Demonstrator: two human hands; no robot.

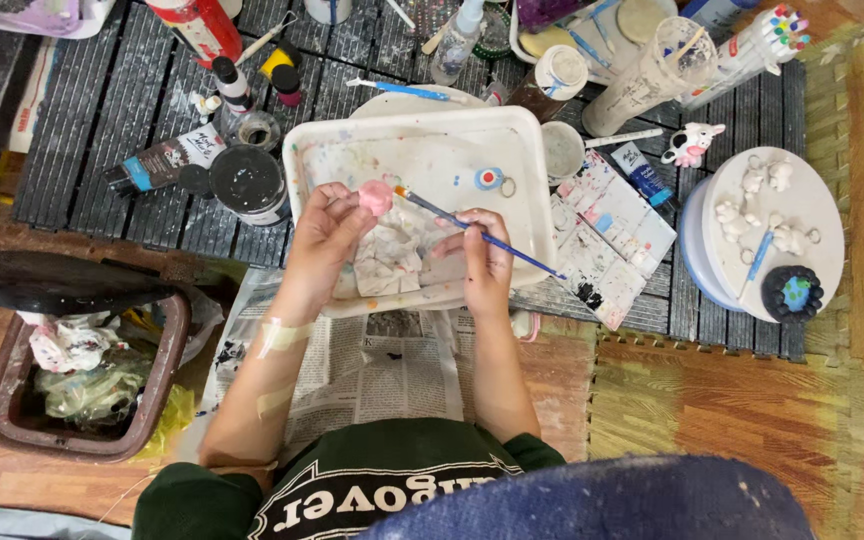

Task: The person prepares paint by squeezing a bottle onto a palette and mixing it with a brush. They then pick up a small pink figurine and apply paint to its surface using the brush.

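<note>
To the left of the left hand [324,232], well apart, a brown bin [80,372] holds crumpled waste; nearer, just up and left of the hand, a dark round paint pot [248,182] sits by a lying tube of paint [160,161]. The left hand is closed around a small pink figure [376,196], pinching it over the white tray [422,135]. Between the hands lies a stained crumpled tissue [389,255]. The right hand [484,262] grips a thin blue paintbrush [477,232], its tip touching the pink figure. To the right of that hand lies a smeared paint palette [612,235], and further right a round white plate [822,215] carries small white figures
</note>
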